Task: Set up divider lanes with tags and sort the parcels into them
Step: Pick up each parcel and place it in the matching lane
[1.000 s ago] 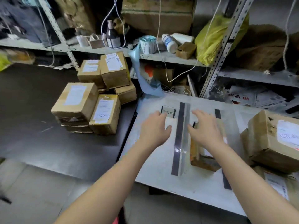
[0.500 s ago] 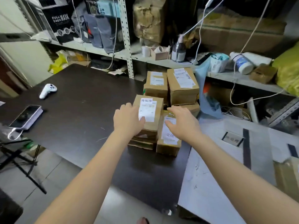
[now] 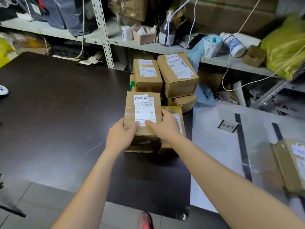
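A cardboard parcel [image 3: 142,108] with a white label tops a short stack on the dark table [image 3: 57,113]. My left hand [image 3: 121,136] grips its near left corner, thumb on top. My right hand [image 3: 165,125] holds its near right side, thumb on the label. A second parcel [image 3: 177,116] lies just right of it, partly under my right hand. More parcels [image 3: 177,73] are piled behind. On the white table [image 3: 214,146] to the right stand a small tag [image 3: 228,126] and clear dividers with dark strips [image 3: 242,146].
A metal shelf [image 3: 105,35] packed with bottles, boxes, bags and cables runs behind both tables. Another parcel [image 3: 292,164] sits at the right edge of the white table. A white object [image 3: 3,90] lies at the dark table's far left.
My view and both hands swung left from the divider on the white table to the parcel stack. Both hands now hold the top parcel, where half a second ago they hovered over it.
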`<state>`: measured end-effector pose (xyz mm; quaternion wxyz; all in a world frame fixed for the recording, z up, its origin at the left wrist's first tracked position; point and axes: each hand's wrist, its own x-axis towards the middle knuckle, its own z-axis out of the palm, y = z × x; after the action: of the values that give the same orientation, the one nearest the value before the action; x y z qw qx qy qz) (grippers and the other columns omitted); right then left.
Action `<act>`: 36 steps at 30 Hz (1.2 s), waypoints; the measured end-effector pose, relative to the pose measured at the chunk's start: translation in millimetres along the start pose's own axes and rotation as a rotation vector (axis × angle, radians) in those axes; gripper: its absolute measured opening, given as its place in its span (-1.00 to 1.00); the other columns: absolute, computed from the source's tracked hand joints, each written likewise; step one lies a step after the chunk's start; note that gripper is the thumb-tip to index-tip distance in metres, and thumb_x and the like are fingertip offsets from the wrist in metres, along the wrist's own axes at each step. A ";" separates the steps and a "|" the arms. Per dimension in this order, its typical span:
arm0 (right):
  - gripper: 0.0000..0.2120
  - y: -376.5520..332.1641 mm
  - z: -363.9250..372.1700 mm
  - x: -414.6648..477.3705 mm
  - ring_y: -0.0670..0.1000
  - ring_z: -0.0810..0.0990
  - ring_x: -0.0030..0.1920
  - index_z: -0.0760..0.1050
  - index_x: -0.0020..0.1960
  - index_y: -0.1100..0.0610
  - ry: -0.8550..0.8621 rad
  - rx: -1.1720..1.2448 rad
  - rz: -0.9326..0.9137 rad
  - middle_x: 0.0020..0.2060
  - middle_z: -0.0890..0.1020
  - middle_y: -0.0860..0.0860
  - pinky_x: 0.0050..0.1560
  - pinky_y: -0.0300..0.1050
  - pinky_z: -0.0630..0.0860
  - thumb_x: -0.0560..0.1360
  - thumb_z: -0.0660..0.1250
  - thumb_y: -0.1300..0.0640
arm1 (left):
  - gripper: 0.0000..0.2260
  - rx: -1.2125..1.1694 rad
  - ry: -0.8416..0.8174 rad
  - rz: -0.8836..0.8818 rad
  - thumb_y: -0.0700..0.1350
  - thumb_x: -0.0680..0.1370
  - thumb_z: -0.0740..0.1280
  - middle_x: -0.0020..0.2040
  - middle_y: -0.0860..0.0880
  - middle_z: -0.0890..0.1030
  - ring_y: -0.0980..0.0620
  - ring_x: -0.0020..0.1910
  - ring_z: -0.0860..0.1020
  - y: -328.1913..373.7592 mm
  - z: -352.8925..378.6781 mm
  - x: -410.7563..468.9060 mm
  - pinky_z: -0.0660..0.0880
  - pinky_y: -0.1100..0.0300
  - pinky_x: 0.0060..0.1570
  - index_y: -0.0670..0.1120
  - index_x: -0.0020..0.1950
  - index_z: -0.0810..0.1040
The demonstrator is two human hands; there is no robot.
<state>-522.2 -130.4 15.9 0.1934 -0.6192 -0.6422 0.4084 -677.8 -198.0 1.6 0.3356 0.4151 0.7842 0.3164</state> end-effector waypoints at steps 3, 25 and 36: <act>-0.41 1.7 -6.2 -4.2 -0.01 0.56 0.31 0.37 0.40 -0.09 -0.013 0.028 -0.012 0.36 0.56 -0.12 0.13 0.06 0.64 0.45 0.52 -0.11 | -0.64 -0.006 0.008 0.008 0.24 0.58 0.29 0.12 0.12 0.63 0.00 0.11 0.59 1.3 1.6 -2.5 0.58 -0.05 0.13 0.11 0.30 0.56; -0.46 164.8 -228.5 -72.2 -0.08 0.62 0.13 0.48 0.30 -0.20 0.180 0.160 -0.028 0.14 0.64 -0.24 0.10 0.07 0.63 0.35 0.51 -0.13 | -0.62 0.040 -0.056 0.248 0.22 0.57 0.35 0.10 0.16 0.64 0.10 0.09 0.58 143.2 196.5 -114.9 0.50 0.14 0.09 0.05 0.29 0.61; -0.36 300.4 -206.6 -42.1 0.04 0.58 0.25 0.42 0.38 -0.02 0.167 0.153 0.204 0.27 0.61 -0.04 0.28 0.06 0.54 0.37 0.59 0.08 | -0.66 -0.076 -0.336 0.059 0.06 0.57 0.44 0.08 0.16 0.69 0.15 0.07 0.66 92.5 320.6 -104.1 0.62 0.17 0.05 0.03 0.32 0.60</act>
<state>-168.3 -141.8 -80.6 0.2503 -0.6964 -0.5246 0.4208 -339.4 -175.9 -83.4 0.4678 0.4720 0.6921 0.2818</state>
